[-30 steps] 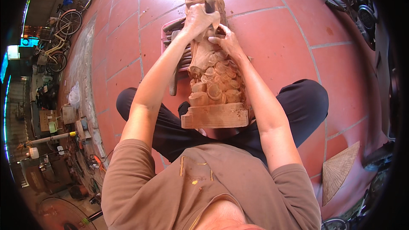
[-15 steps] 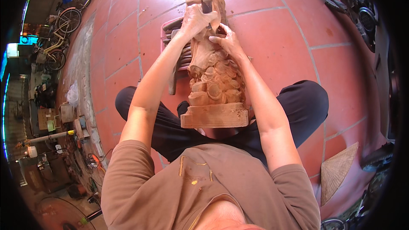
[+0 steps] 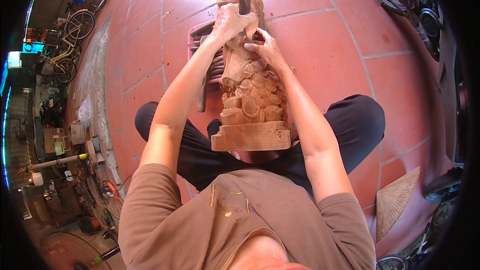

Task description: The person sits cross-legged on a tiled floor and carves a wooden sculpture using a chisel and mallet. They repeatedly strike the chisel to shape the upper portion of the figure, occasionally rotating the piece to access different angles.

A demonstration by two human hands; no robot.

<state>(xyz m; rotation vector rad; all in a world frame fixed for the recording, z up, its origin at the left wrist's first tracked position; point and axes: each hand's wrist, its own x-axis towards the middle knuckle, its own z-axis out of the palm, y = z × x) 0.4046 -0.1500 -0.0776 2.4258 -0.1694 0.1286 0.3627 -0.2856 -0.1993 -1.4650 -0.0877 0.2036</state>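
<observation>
A carved reddish-brown wooden statue [image 3: 252,90] lies lengthwise before me, its stepped base nearest my body between my bent legs. My left hand [image 3: 232,22] is closed around a carving chisel [image 3: 244,5] over the upper half of the statue. The chisel's dark handle end sticks up out of the fist; its cutting edge is too small to make out. My right hand [image 3: 267,50] presses on the statue's right side just below the left one, thumb and bent fingers against the wood. Some of its fingertips are hidden.
Left of the statue, a pink basket [image 3: 191,32] holds several wooden-handled tools. Red tiles [image 3: 330,55] cover the floor. A conical woven hat [image 3: 397,204] lies at the right. Motorbikes [image 3: 425,20] stand far right, bicycles [image 3: 75,25] far left, and a fan [image 3: 70,252] at lower left.
The chisel handle in my left hand has tilted and shifted very slightly. My right hand and the statue have barely moved.
</observation>
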